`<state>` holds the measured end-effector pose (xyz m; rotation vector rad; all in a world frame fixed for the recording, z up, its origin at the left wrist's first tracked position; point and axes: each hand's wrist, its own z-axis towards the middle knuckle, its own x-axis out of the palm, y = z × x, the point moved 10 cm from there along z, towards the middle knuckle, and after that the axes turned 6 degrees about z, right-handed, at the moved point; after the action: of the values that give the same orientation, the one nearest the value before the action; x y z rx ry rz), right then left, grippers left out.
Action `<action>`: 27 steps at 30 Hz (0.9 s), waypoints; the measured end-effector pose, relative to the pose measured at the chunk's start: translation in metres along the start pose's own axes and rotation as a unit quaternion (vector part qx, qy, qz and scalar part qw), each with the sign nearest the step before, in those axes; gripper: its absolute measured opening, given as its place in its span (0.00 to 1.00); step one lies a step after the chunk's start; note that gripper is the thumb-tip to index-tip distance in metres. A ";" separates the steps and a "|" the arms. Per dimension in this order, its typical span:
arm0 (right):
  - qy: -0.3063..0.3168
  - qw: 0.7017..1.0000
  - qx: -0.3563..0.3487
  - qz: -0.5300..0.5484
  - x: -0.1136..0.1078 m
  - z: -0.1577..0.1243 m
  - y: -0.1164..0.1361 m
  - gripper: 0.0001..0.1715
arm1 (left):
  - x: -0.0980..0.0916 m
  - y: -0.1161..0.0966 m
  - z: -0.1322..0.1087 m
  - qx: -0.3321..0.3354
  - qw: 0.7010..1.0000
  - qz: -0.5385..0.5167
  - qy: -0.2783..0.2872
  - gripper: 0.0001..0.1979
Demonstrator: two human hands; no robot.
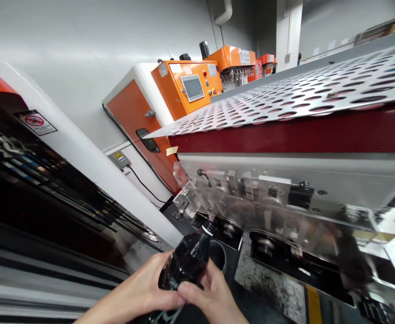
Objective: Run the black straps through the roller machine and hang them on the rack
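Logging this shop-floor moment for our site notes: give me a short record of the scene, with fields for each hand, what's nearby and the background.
left hand: holds a dark plastic bottle
right hand: also on the bottle, fingers across its side
nearby: roller unit under a machine's metal front
background: perforated metal sheet, orange control cabinet

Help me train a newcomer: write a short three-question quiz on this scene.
1. What are the left hand and right hand gripping together?
2. True or false: the orange control cabinet has a screen on its front.
3. What colour is the panel directly under the perforated metal sheet? A dark red, B green, C blue.

Key: 1. A dark plastic bottle. 2. True. 3. A.
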<state>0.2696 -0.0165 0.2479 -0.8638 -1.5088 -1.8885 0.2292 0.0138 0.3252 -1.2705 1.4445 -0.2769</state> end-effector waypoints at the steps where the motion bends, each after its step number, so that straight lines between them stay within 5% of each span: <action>1: -0.001 1.000 0.000 0.001 0.000 0.000 0.000 0.39 | 0.000 0.000 0.000 -0.002 1.000 0.000 0.001 0.22; 22: -0.017 1.000 -0.010 0.002 -0.001 0.000 0.007 0.37 | 0.002 -0.004 -0.001 -0.035 0.999 0.018 0.028 0.22; 27: -0.019 1.000 -0.010 -0.020 -0.003 -0.002 -0.003 0.39 | 0.001 0.007 -0.001 -0.012 0.999 0.029 -0.016 0.24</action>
<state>0.2695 -0.0175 0.2433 -0.8883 -1.5429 -1.9285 0.2250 0.0156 0.3191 -1.2459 1.4582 -0.2004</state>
